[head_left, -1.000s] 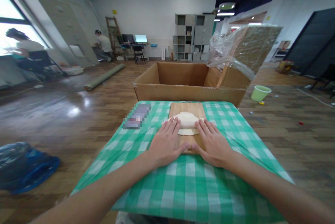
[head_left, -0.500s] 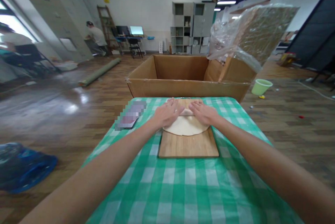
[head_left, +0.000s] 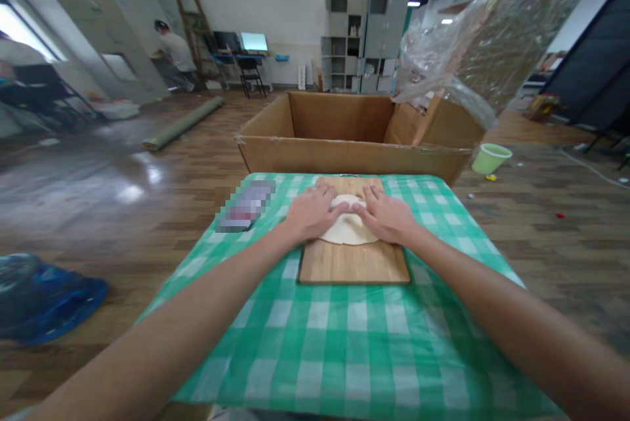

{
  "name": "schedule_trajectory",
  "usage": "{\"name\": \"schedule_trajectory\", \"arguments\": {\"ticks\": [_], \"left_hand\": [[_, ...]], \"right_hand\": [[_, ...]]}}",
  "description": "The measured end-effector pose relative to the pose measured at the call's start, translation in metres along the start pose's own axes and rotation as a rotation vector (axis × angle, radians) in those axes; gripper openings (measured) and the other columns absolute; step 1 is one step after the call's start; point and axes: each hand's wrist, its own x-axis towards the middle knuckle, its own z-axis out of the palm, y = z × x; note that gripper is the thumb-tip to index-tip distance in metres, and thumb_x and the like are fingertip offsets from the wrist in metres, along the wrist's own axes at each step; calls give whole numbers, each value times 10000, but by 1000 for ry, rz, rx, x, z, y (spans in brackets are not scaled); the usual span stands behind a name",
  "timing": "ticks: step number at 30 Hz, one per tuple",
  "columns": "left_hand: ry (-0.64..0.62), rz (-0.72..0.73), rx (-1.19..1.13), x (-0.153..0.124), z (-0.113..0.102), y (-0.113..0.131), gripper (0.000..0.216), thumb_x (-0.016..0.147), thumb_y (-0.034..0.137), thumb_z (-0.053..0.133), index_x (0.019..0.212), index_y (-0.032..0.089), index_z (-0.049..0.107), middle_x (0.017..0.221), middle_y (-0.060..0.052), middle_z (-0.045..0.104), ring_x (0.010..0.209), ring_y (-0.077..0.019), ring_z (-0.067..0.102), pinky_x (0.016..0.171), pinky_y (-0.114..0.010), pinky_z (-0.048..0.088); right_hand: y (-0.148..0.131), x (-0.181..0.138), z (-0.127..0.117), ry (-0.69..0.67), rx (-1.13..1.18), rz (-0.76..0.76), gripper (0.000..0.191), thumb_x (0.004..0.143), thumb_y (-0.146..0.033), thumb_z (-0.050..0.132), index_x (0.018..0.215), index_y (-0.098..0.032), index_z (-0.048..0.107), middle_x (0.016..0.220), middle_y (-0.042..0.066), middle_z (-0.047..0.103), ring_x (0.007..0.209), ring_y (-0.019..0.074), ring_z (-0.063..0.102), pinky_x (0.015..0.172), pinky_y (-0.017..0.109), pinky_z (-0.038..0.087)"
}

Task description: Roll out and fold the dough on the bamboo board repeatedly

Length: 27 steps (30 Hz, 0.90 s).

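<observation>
A round, flat sheet of pale dough lies on a wooden cutting board. Across it, between my thumbs, shows a short stretch of a pale bar that looks like a rolling pin; its ends are hidden beneath my palms. My left hand rests over the bar's left side, fingers stretched forward and thumb pointing inward. On the right side my right hand mirrors it, fingers extended flat. Some dough shows beyond the bar, and more on my side of it.
A green-and-white checked cloth covers the table. A pixelated flat object lies at its left edge. Beyond stands a large cardboard box with plastic wrapping; a green bucket is to its right. Two people sit far left.
Both hands and the bar have come back toward me over the board, so dough now shows beyond the bar. The camera has tilted slightly down.
</observation>
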Motion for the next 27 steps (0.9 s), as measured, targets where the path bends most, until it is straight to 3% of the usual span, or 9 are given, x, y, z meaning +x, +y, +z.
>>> {"name": "schedule_trajectory", "arguments": {"ticks": [3,6,16,20,27], "left_hand": [[84,61,15,-28,-2,10,789,1022,676,262,1496,80,469,1581,-193,469,1511,-310,372,1266,-461,224],[101,67,15,-53,-7,20,830,1012,673,311,1542,39,391,1613,-214,416,1531,-323,340,1284,-470,197],[53,130,-38,-115,-32,40,918,981,722,360,1594,42,302,1681,-208,274,1588,-333,186,1289,-502,213],[-3,124,-48,-106,-35,35,897,990,712,338,1588,44,323,1684,-198,270,1586,-324,196,1292,-489,215],[-67,87,-55,-53,-18,13,881,1016,696,219,1580,29,332,1659,-200,330,1577,-287,242,1303,-458,156]], "right_hand": [[-7,-25,2,51,-47,-54,874,1019,-710,205,1582,-59,358,1613,232,404,1493,375,381,1200,514,312],[-13,-49,2,75,-77,-89,897,1007,-720,231,1591,-49,350,1640,228,353,1524,376,323,1241,533,230],[-33,-111,-7,111,-55,-180,919,989,-711,342,1616,-40,295,1671,225,282,1556,407,225,1244,588,233],[-29,-102,-8,100,-48,-180,928,991,-719,319,1613,-31,298,1656,234,316,1550,398,249,1245,566,245],[-8,-48,-9,5,-32,-154,941,1001,-733,224,1569,1,380,1604,260,402,1504,369,364,1249,498,265]]}}
